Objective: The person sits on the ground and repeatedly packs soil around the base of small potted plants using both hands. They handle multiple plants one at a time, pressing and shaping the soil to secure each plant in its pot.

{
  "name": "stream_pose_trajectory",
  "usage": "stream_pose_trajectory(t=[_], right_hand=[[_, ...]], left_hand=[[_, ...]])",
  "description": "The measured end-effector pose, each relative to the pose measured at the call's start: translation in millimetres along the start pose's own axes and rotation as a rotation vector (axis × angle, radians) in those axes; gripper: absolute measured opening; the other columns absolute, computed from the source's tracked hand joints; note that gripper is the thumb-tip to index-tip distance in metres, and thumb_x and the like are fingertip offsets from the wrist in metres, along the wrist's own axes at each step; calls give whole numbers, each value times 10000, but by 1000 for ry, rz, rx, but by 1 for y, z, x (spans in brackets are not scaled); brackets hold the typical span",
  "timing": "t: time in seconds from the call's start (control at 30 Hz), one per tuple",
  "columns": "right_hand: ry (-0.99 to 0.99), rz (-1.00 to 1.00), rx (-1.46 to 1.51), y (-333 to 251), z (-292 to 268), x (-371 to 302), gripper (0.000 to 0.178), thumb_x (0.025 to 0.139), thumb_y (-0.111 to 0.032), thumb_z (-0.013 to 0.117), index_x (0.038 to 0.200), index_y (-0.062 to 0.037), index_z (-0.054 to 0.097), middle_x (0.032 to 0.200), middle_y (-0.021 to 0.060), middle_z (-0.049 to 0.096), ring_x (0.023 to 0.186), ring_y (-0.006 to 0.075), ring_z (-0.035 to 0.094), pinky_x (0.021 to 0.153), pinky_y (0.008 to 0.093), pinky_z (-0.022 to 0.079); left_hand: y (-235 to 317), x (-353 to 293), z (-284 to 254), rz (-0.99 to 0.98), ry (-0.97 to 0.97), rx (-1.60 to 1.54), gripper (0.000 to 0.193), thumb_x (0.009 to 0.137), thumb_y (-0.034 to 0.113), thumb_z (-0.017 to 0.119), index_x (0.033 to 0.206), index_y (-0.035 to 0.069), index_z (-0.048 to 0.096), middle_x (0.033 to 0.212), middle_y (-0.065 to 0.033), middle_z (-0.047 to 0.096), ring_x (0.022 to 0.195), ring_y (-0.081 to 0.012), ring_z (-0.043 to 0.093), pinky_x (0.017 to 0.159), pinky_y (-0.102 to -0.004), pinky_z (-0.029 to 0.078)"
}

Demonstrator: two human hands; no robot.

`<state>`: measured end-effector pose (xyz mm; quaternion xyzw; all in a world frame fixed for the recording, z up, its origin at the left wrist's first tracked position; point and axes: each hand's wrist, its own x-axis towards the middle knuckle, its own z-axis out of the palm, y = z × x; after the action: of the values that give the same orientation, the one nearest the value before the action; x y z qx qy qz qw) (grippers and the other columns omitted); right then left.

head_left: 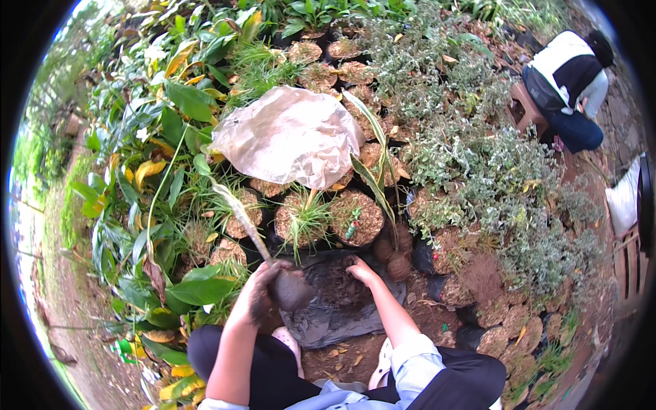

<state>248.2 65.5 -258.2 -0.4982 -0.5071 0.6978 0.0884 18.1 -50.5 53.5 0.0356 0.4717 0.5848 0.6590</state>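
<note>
While the left hand (261,285) grasps the soil ball (292,290) over the left edge of the sheet (342,326), the right hand (362,271), its hold indistinct, should gather loose soil (336,287) gently.

The site is outdoors and appears to be a plant nursery or a garden growing area, in daylight. Reference landmark: the crumpled pale sheet (290,137). Rows of black plant bags (359,210) topped with brown chippings stand close together behind it and on its near side. Broad-leaved plants (191,102) grow densely to its left; grey-green shrubs (471,157) fill the ground to its right. Nearer the wearer than the landmark, a black sheet (335,333) bearing dark soil (335,281) lies on bare earth (342,358). Beyond the shrubs, far right of the landmark, another person (564,75) sits on a low brown stool (526,109).
</note>
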Motion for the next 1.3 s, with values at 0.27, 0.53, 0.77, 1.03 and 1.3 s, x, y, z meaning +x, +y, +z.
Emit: stream_pose_trajectory(t=[0.27, 0.53, 0.77, 1.03, 1.3], right_hand=[[-50, 107, 488, 3, 1, 2, 301, 796, -195, 584, 1079, -92, 582, 979, 43, 609, 853, 150, 567, 738, 311, 454], [6, 227, 257, 0, 9, -1, 274, 860, -305, 490, 1021, -118, 609, 972, 39, 615, 845, 173, 574, 752, 376, 450], [32, 127, -13, -10, 0, -35, 188, 754, -142, 694, 901, -74, 598, 789, 47, 588, 629, 119, 537, 522, 256, 430], [303, -49, -1061, -23, -8, -75, 351, 762, -334, 646, 972, -53, 631, 1039, 104, 592, 912, 280, 582, 796, 428, 466], [307, -368, -1348, -61, 12, -89, 330, 731, -271, 617, 948, -26, 572, 1007, 121, 535, 956, 280, 552, 806, 425, 465]], left_hand=[[-5, -74, -16, 104, 211, -11, 253, 905, 195, 495, 1078, 10, 497, 1020, -218, 595, 968, -310, 591, 851, -453, 486], [-43, -110, -42, 169, 279, -85, 237, 904, 167, 499, 1079, 8, 492, 1002, -198, 587, 955, -305, 590, 841, -427, 499], [-38, -136, -39, 205, 212, -78, 255, 911, 165, 495, 1099, -7, 489, 1014, -198, 595, 938, -301, 605, 834, -420, 503], [-58, -138, -70, 194, 167, -43, 284, 913, 239, 489, 1109, 35, 500, 1026, -198, 599, 934, -325, 603, 800, -474, 509], [-56, -136, -65, 138, 229, -60, 263, 889, 233, 535, 1061, 34, 535, 1047, -209, 597, 946, -319, 597, 824, -458, 500]])
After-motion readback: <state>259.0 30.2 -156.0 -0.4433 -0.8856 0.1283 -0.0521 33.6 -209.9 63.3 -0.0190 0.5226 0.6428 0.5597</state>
